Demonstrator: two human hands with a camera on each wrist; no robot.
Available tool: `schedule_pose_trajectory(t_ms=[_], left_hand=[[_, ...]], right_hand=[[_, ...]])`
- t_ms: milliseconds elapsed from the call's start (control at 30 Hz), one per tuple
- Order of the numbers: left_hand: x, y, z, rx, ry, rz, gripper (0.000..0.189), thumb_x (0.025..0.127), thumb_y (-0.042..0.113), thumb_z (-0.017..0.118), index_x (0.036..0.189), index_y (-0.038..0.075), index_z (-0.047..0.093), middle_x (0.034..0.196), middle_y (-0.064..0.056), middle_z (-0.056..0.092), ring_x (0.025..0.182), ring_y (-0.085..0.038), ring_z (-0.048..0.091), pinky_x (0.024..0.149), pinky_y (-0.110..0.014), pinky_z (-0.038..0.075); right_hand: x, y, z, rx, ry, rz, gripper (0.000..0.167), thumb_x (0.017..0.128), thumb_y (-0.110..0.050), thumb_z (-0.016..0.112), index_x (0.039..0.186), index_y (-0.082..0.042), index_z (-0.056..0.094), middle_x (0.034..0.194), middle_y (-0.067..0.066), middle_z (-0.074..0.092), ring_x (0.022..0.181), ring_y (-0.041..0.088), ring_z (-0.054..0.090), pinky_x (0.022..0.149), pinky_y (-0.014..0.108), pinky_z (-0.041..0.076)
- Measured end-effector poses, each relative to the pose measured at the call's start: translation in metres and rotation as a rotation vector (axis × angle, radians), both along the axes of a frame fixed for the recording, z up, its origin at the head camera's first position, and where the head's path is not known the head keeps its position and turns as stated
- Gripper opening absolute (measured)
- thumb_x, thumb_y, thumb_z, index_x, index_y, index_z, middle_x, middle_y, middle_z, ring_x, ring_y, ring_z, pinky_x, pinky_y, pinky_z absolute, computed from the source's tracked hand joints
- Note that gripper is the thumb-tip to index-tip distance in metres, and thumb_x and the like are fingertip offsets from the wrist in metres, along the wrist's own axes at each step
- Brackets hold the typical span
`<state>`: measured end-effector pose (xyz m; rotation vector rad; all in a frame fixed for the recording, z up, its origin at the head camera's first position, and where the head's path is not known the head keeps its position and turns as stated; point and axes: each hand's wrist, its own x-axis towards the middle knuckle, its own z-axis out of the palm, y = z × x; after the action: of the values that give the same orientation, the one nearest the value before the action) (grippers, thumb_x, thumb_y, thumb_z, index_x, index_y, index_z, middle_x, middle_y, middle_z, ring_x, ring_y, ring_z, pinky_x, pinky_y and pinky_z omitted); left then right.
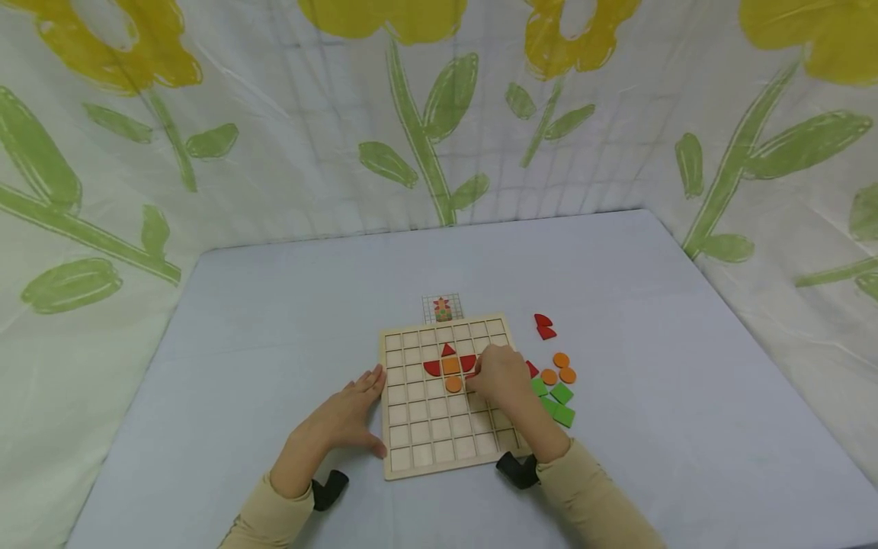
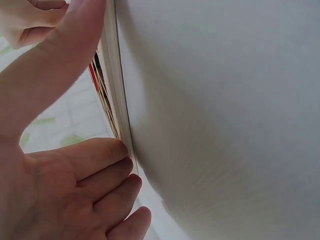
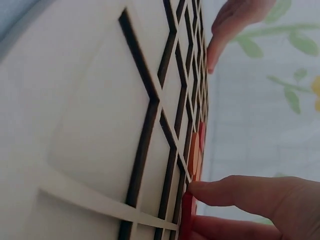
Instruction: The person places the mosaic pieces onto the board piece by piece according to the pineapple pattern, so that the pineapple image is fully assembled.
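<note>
A wooden grid board [image 1: 421,456] lies on the table. My left hand [image 1: 346,415] rests against its left edge, thumb and fingers spread along the frame. Over the right-middle cells, my right hand [image 1: 506,375] pinches a red piece [image 3: 186,215] between thumb and finger, low at the grid; its full shape is hidden. In the head view, a red triangle [image 1: 448,350] sits above an orange square [image 1: 450,365], with red quarter-circles [image 1: 431,369] on both sides of the square. Below the square is an orange disc [image 1: 453,384].
A small pattern card [image 1: 443,307] lies at the board's far edge. To the right are loose red pieces [image 1: 543,320], orange discs [image 1: 561,360] and green squares [image 1: 562,393], some partly behind my right hand. A flower-printed curtain [image 1: 274,152] hangs behind the table [image 1: 274,305].
</note>
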<state>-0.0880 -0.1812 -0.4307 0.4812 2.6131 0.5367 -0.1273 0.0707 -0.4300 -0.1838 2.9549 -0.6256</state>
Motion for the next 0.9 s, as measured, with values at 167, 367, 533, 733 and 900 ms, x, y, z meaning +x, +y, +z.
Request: schedule_pose_trajectory(t_ms=[167, 367, 533, 733, 900], left_hand=[[-0.0002, 0.0004, 0.0000, -0.001, -0.001, 0.000, 0.116, 0.059, 0.029, 0.093, 0.146, -0.013, 0.028, 0.155, -0.027, 0.022, 0.142, -0.042, 0.024, 0.115, -0.053, 0.023], [-0.0006, 0.0008, -0.0007, -0.008, -0.006, 0.005, 0.116, 0.059, 0.030, 0.093, 0.146, -0.012, 0.028, 0.155, -0.026, 0.022, 0.142, -0.042, 0.024, 0.115, -0.053, 0.024], [-0.0008, 0.0007, -0.0009, -0.007, -0.005, 0.006, 0.117, 0.059, 0.030, 0.093, 0.146, -0.012, 0.028, 0.155, -0.026, 0.022, 0.142, -0.042, 0.024, 0.115, -0.053, 0.023], [-0.0003, 0.0005, 0.0000, -0.004, -0.004, 0.004, 0.117, 0.059, 0.030, 0.093, 0.146, -0.013, 0.028, 0.155, -0.026, 0.023, 0.142, -0.042, 0.023, 0.116, -0.052, 0.023], [-0.0008, 0.0000, -0.0013, -0.010, -0.003, 0.000, 0.117, 0.059, 0.030, 0.093, 0.146, -0.013, 0.028, 0.155, -0.026, 0.022, 0.142, -0.042, 0.024, 0.115, -0.052, 0.023]], right_hand=[[-0.0004, -0.0003, 0.0013, 0.004, 0.021, 0.003, 0.025, 0.075, -0.016, 0.081, 0.055, -0.011, 0.066, 0.051, -0.003, 0.056, 0.048, 0.012, 0.049, 0.039, 0.022, 0.038], [-0.0011, -0.0016, 0.0016, -0.028, 0.014, -0.006, 0.035, 0.073, -0.018, 0.083, 0.049, -0.011, 0.059, 0.045, -0.006, 0.046, 0.045, 0.010, 0.043, 0.038, 0.019, 0.029], [-0.0017, -0.0029, 0.0017, -0.042, 0.024, 0.002, 0.042, 0.074, -0.019, 0.084, 0.045, -0.011, 0.054, 0.042, -0.008, 0.038, 0.043, 0.009, 0.038, 0.038, 0.018, 0.024], [-0.0019, -0.0025, -0.0013, -0.027, 0.052, 0.035, 0.026, 0.077, -0.016, 0.083, 0.058, -0.007, 0.068, 0.056, -0.001, 0.061, 0.053, 0.014, 0.054, 0.046, 0.024, 0.044], [-0.0016, -0.0018, -0.0019, -0.035, 0.066, 0.052, 0.016, 0.078, -0.008, 0.081, 0.065, -0.005, 0.072, 0.062, 0.002, 0.065, 0.059, 0.017, 0.059, 0.051, 0.027, 0.050]])
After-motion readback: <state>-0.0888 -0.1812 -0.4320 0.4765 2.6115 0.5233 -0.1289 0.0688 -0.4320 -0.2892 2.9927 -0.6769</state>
